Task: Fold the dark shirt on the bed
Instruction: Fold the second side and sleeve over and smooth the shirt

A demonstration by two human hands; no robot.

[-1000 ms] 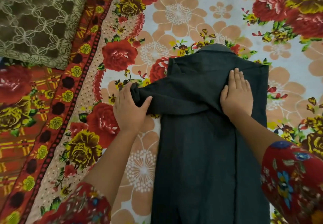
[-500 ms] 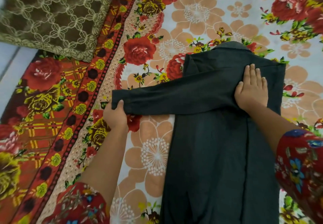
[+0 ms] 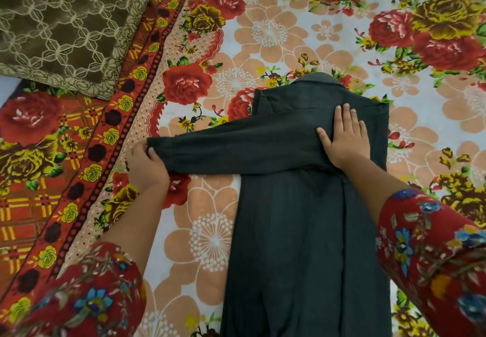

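Pinching sleeve cuff (image 3: 155, 150) of dark shirt (image 3: 302, 231): left hand (image 3: 147, 167); right hand (image 3: 344, 136) flat, pressing shoulder.

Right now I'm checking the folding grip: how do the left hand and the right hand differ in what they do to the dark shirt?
The left hand pinches the sleeve cuff, out past the body of the dark shirt; the right hand lies flat, fingers spread, near the shoulder. The left grips an edge over the bedsheet; the right presses down on cloth. Both touch the same shirt.
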